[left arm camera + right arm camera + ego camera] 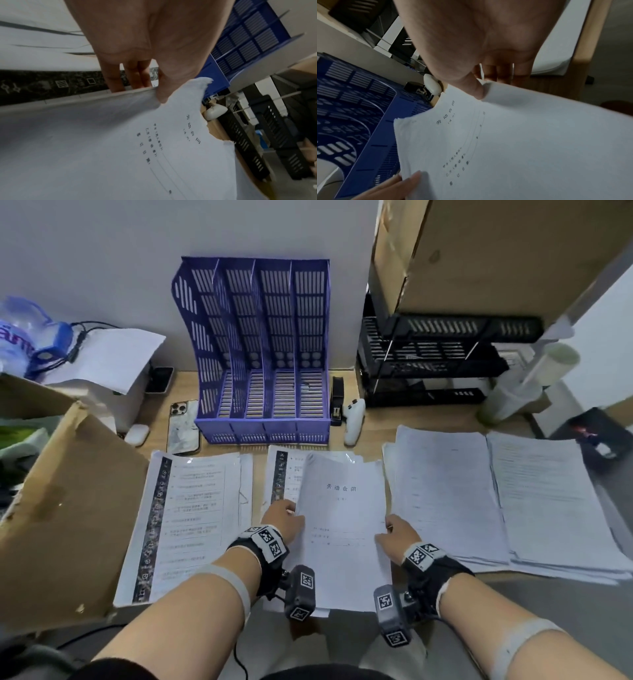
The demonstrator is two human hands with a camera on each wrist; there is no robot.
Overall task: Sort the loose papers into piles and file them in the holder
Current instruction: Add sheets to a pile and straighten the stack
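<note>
Head view, left to right: a brown cardboard box flap [65, 508] stood at the left edge; beside it lay a pile of white printed sheets with a dark patterned strip down the left margin [185, 525]. A second such pile [281, 474] lay at centre, partly covered by the held stack of white A4 papers [342, 529]. The left hand [282, 520] pinched that stack's left edge, thumb on top and fingers under, as the left wrist view confirmed. The right hand [397, 537] clamped the right edge likewise. Two larger white paper piles [445, 494] lay to the right. The purple slotted plastic file holder with four compartments [260, 354] stood far of centre, all compartments without papers.

Risks (judgement): the stack's far edge looked ragged and uneven, so loose sheets could slip out or catch on a divider during insertion; a two-edge grip could let the middle sag.

Writing: the top sheet bore the title 劳动合同; smaller lines below were too blurred to read. Text on the strip-margined sheets was illegible.
</note>
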